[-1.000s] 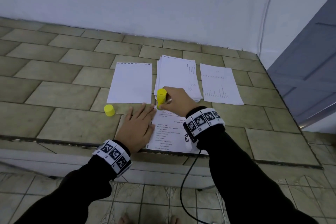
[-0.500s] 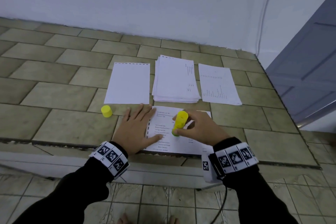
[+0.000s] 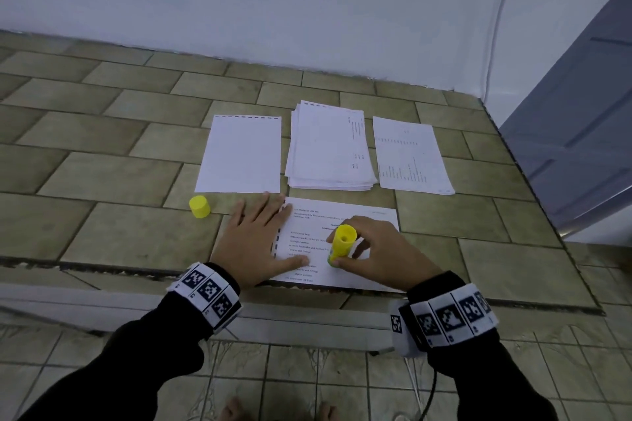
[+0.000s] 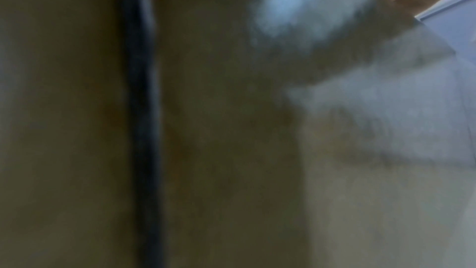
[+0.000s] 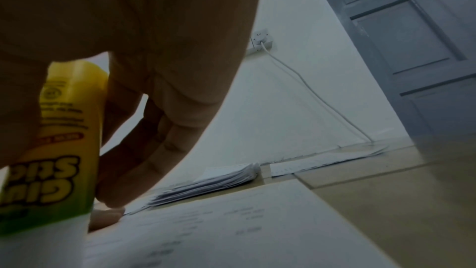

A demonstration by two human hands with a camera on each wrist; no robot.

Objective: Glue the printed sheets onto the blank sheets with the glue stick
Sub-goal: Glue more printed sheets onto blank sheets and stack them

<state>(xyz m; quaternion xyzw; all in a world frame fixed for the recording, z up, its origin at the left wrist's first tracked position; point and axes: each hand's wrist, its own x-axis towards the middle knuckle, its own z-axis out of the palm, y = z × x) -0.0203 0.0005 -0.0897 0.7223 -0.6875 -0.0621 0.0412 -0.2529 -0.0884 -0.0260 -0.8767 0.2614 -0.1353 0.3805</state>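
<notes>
A printed sheet (image 3: 369,215) lies at the near edge of the tiled counter. My left hand (image 3: 254,243) lies flat with fingers spread, pressing on the sheet's left edge. My right hand (image 3: 372,253) grips a yellow glue stick (image 3: 340,244), tip down on the middle of the sheet; the right wrist view shows the glue stick (image 5: 59,150) upside down and touching the printed sheet (image 5: 231,231). Its yellow cap (image 3: 199,206) stands left of my left hand. Behind lie a blank sheet (image 3: 241,154), a stack of sheets (image 3: 328,147) and another printed sheet (image 3: 410,155). The left wrist view is blurred.
A white wall (image 3: 307,3) runs along the back of the tiled counter (image 3: 102,181), with a white cable (image 3: 499,17) hanging down it. A grey door (image 3: 581,113) stands at the right. The counter's front edge (image 3: 102,267) drops to the floor below.
My right hand has drawn the glue stick from the sheet's top left corner down toward its middle and nearer to me. My left hand stays pressed on the sheet's left edge.
</notes>
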